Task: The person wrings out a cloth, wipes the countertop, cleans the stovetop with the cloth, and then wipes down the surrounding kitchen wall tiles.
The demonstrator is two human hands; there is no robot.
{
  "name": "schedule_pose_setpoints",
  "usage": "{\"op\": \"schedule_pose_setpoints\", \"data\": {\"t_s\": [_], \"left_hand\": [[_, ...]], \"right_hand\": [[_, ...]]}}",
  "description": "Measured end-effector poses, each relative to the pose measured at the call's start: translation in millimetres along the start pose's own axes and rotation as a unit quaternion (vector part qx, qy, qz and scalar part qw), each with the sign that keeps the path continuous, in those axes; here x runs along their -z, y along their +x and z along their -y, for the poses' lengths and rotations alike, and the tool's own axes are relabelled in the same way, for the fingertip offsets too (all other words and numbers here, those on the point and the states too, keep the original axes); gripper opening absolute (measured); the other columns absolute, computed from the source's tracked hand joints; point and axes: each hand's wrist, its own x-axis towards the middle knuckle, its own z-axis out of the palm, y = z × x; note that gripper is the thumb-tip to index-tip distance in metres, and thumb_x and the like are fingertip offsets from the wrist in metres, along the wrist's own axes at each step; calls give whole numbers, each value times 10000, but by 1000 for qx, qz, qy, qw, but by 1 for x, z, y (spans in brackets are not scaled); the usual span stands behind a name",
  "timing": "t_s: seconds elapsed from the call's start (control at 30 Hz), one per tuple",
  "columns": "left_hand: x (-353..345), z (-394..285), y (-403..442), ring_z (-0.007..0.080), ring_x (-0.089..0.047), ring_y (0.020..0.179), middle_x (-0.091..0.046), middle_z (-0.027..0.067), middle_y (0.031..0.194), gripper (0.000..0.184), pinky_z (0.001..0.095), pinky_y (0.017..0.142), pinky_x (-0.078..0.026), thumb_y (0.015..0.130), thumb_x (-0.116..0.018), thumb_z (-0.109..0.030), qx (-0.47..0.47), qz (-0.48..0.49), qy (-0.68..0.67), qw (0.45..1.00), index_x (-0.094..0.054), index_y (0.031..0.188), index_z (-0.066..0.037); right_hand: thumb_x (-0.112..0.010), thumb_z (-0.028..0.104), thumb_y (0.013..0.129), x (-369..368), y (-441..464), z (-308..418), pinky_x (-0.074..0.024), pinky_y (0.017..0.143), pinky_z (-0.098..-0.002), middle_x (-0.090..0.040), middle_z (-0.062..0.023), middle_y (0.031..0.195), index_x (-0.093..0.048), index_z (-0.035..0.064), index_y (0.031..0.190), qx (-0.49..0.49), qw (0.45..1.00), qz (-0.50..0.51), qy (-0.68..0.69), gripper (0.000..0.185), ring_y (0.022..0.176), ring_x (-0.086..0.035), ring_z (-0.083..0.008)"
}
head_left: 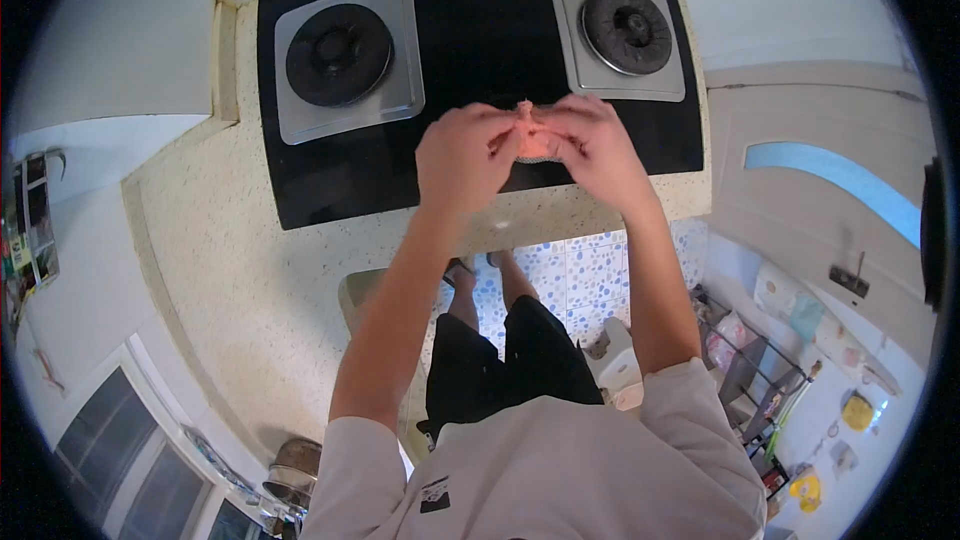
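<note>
Both my hands are raised together over the front of the black gas stove (478,70). Between them is a small coral-pink thing (534,144), soft-looking and gathered at the top, with a greyish textured lower edge; its kind is not clear. My left hand (466,155) pinches it from the left with the fingertips. From the right, the bent fingers of my right hand (600,148) grip it too. The fingers cover part of it.
Two burners, the left one (340,55) and the right one (627,30), lie beyond my hands. A speckled counter (210,240) runs along the left. Metal pots (294,470) stand at lower left. A door (810,160) and a loaded rack (745,340) are on the right.
</note>
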Motion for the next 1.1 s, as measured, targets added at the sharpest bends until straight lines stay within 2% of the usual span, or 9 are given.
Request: {"op": "schedule_pose_setpoints", "data": {"t_s": [0.2, 0.37, 0.53, 0.67, 0.73, 0.8, 0.83, 0.97, 1.1], "left_hand": [[-59, 11, -17, 278, -660, 972, -735, 30, 1111, 335, 446, 903, -486, 862, -737, -226, -49, -9, 126, 991, -759, 1192, -168], [-56, 18, -6, 258, -652, 923, -748, 11, 893, 129, 466, 847, -436, 854, -734, -240, -44, 30, 137, 989, -775, 947, -162], [-62, 14, 20, 259, -653, 915, -752, 7, 882, 123, 472, 837, -433, 850, -734, -274, -14, 26, 200, 979, -765, 909, -171], [-34, 4, 56, 277, -654, 970, -745, 18, 984, 217, 466, 886, -454, 872, -722, -239, -56, -88, 189, 976, -764, 1074, -172], [-25, 9, 71, 288, -651, 1016, -737, 23, 1061, 297, 464, 927, -466, 887, -710, -216, -110, -156, 160, 968, -748, 1178, -170], [-22, 10, 70, 293, -606, 1166, -677, 66, 1237, 386, 480, 1012, -457, 883, -693, -157, -90, -95, 158, 979, -708, 1268, -140], [-28, 18, 66, 300, -599, 1184, -659, 84, 1281, 409, 485, 1039, -454, 884, -690, -156, -78, -61, 161, 982, -693, 1292, -126], [-65, 58, 51, 336, -551, 1296, -604, 152, 1379, 462, 539, 1164, -383, 912, -653, -205, -98, -2, 193, 976, -650, 1340, -30], [-61, 42, 75, 332, -492, 1373, -589, 158, 1404, 525, 552, 1234, -291, 892, -657, -244, -95, -18, 272, 958, -632, 1371, -31]], "right_hand": [[-785, 145, 821, -40, -37, -31, -539, 905, -445, -690, -148, 1111, -735, 70, 1218, -65, 995, -80, -2, 407, 1027, -658, -360], [-752, 36, 806, -44, -29, -35, -567, 780, -436, -682, -176, 1034, -723, 22, 1151, -174, 976, -58, 115, 346, 893, -688, -381], [-733, 72, 830, -57, -15, -50, -557, 770, -450, -673, -166, 963, -716, 10, 1051, -161, 981, -113, -1, 230, 847, -668, -391], [-751, 173, 854, -28, 28, -27, -538, 805, -452, -669, -146, 951, -734, 43, 1065, -101, 973, -158, -135, 248, 885, -651, -367], [-754, 200, 859, -21, 44, -26, -518, 856, -455, -661, -136, 1062, -716, 66, 1191, -54, 971, -149, -178, 360, 1000, -629, -340], [-749, 190, 861, -17, 55, -28, -513, 880, -460, -652, -138, 1138, -686, 61, 1274, -11, 969, -162, -185, 438, 1038, -617, -334], [-708, 124, 866, -17, 55, -37, -504, 1000, -459, -613, -183, 1335, -633, 36, 1357, 3, 983, -98, -156, 504, 1204, -593, -360], [-592, 35, 871, -56, 40, -69, -367, 1209, -481, -439, -252, 1576, -564, 2, 1430, 10, 989, 7, -146, 561, 1476, -416, -386], [-565, 100, 905, -67, 69, -76, -385, 1189, -481, -448, -270, 1560, -558, -8, 1428, -17, 981, -17, -190, 534, 1452, -444, -393]]}}
